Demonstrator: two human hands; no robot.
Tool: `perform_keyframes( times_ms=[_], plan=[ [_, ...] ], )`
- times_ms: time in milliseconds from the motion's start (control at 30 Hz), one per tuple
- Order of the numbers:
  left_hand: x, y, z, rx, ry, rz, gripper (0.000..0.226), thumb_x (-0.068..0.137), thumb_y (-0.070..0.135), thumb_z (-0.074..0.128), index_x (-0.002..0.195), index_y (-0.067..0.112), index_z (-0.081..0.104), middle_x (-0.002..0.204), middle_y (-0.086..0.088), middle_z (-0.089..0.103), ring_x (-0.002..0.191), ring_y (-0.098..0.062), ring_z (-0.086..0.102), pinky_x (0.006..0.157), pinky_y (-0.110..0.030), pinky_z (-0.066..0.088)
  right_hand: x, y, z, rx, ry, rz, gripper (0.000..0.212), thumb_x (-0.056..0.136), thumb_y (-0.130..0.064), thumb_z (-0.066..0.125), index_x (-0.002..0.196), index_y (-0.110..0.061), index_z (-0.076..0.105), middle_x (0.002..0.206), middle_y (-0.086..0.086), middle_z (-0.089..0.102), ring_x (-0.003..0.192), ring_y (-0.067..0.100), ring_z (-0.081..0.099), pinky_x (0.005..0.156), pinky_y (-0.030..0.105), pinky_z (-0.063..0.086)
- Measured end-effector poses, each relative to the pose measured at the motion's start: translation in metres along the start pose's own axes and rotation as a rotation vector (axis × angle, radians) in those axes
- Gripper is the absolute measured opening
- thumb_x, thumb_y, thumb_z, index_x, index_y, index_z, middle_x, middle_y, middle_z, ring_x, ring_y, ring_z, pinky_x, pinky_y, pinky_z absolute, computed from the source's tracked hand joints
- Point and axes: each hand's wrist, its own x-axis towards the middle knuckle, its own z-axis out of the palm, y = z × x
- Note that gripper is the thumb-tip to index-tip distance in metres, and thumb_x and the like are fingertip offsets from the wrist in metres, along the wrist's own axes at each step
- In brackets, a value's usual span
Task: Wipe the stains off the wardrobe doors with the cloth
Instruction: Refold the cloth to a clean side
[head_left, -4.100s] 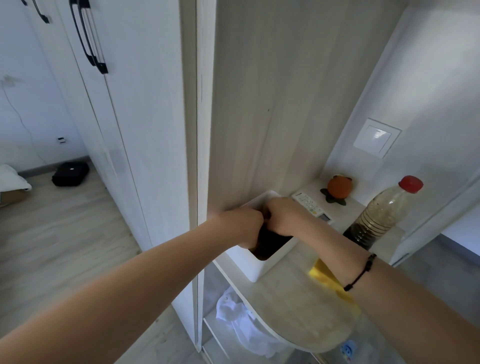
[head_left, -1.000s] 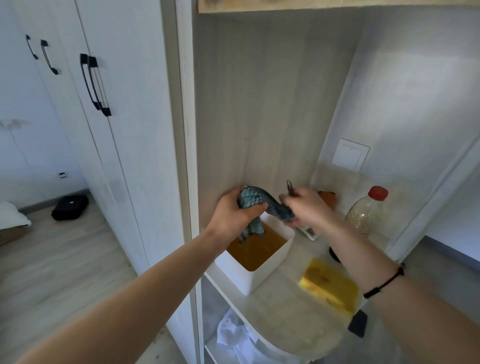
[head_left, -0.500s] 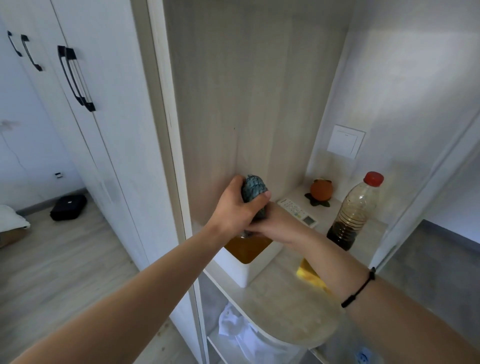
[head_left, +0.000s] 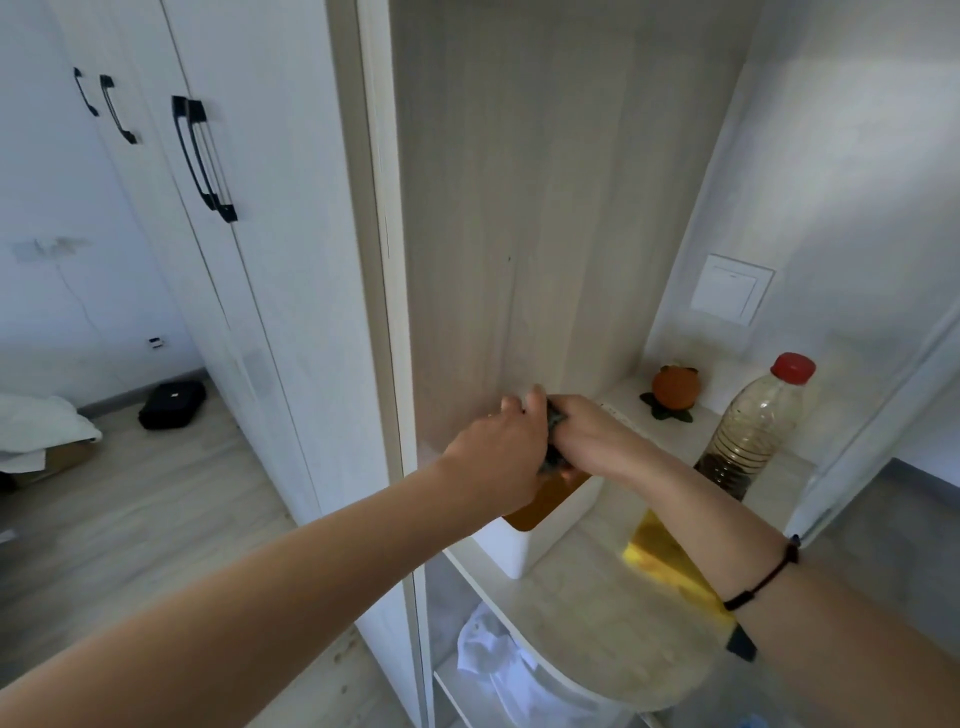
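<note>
Both my hands meet over a white tub (head_left: 511, 545) of brownish water on the rounded shelf. My left hand (head_left: 501, 449) and my right hand (head_left: 587, 436) grip a dark blue-grey cloth (head_left: 553, 415) between them. Only slivers of the cloth show between the fingers. The white wardrobe doors (head_left: 249, 218) with black handles (head_left: 202, 156) stand to the left, apart from my hands.
On the shelf (head_left: 597, 623) lie a yellow sponge (head_left: 660, 556), a plastic bottle with a red cap (head_left: 753, 431), an orange ornament (head_left: 675, 389) and a remote partly behind my right hand. A black bag (head_left: 171, 405) sits on the wooden floor at left.
The cloth came out of the tub and was stretched between my hands. Since half a second ago my hands have closed together and dropped a little, hiding most of the cloth.
</note>
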Motion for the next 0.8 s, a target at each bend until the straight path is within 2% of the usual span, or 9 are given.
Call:
perform_keyframes(
  times_ms=[100,233,333,433,500,567,667,733,800],
  plan=[
    [0.004,-0.001,0.009,-0.01,-0.009,-0.057,0.037,0.103,0.031,0.047,0.129,0.007,0.036,0.114,-0.011,0.062,0.096,-0.03,0.068,0.074,-0.034,0.052,0.005,0.004,0.004,0.008,0.055,0.018,0.023,0.099,-0.016,0.041,0.095,-0.014,0.064,0.066,0.009,0.064,0.052,0.021,0.056,0.052,0.034,0.046],
    [0.005,-0.004,0.01,-0.202,0.054,-0.103,0.016,0.103,0.024,0.041,0.111,0.01,0.036,0.094,-0.008,0.063,0.079,-0.028,0.067,0.059,-0.032,0.044,0.0,0.013,0.001,0.313,0.046,0.036,0.018,0.099,-0.011,0.051,0.098,-0.013,0.069,0.081,0.008,0.072,0.072,0.025,0.073,0.069,0.04,0.062],
    [0.008,-0.004,0.005,-0.357,0.165,-0.148,0.012,0.105,0.025,0.037,0.105,0.013,0.034,0.081,-0.006,0.059,0.066,-0.025,0.06,0.052,-0.031,0.04,-0.006,0.017,-0.004,0.646,-0.102,0.062,0.025,0.097,0.003,0.049,0.112,-0.007,0.066,0.107,0.018,0.071,0.097,0.033,0.073,0.087,0.049,0.06],
    [0.009,0.002,0.005,-0.472,0.221,-0.21,0.01,0.101,0.018,0.039,0.107,0.012,0.034,0.089,-0.01,0.058,0.072,-0.03,0.059,0.059,-0.038,0.044,-0.011,0.016,-0.003,0.926,-0.274,0.042,0.027,0.1,-0.004,0.048,0.124,0.0,0.06,0.114,0.019,0.065,0.106,0.032,0.066,0.089,0.046,0.058],
    [0.007,0.011,0.008,-0.523,0.213,-0.216,0.022,0.098,0.015,0.042,0.118,0.01,0.035,0.093,-0.009,0.057,0.074,-0.026,0.059,0.061,-0.037,0.046,-0.012,0.013,-0.001,0.938,-0.295,-0.019,0.034,0.099,-0.022,0.058,0.126,-0.002,0.062,0.115,0.015,0.066,0.108,0.027,0.065,0.09,0.042,0.056],
    [0.005,0.015,0.01,-0.586,0.154,-0.243,0.034,0.094,0.014,0.05,0.124,0.009,0.033,0.084,-0.002,0.056,0.067,-0.015,0.057,0.053,-0.028,0.042,-0.011,0.01,0.004,0.865,-0.256,-0.083,0.033,0.098,-0.032,0.062,0.114,-0.004,0.067,0.106,0.01,0.07,0.105,0.022,0.068,0.086,0.035,0.056],
    [0.006,0.007,0.008,-0.664,0.027,-0.288,0.035,0.086,0.016,0.06,0.113,0.013,0.038,0.083,0.002,0.058,0.074,-0.015,0.06,0.059,-0.032,0.051,-0.008,0.014,0.009,0.895,-0.252,-0.071,0.038,0.091,-0.034,0.065,0.109,-0.001,0.064,0.102,0.014,0.067,0.101,0.024,0.067,0.079,0.033,0.06],
    [0.005,-0.002,0.009,-0.548,0.02,-0.201,0.029,0.085,0.014,0.06,0.11,0.016,0.046,0.083,0.007,0.058,0.076,-0.013,0.059,0.066,-0.03,0.053,-0.004,0.016,0.009,0.927,-0.277,-0.031,0.056,0.079,-0.033,0.077,0.12,0.0,0.06,0.111,0.02,0.063,0.107,0.03,0.063,0.088,0.041,0.06],
    [0.004,-0.011,0.005,-0.382,0.081,-0.082,0.022,0.084,0.014,0.061,0.104,0.017,0.055,0.081,0.006,0.061,0.074,-0.014,0.06,0.064,-0.027,0.052,-0.002,0.016,0.007,0.888,-0.312,0.004,0.049,0.075,-0.02,0.082,0.116,-0.003,0.063,0.103,0.016,0.067,0.098,0.027,0.066,0.088,0.042,0.06]
  ],
)
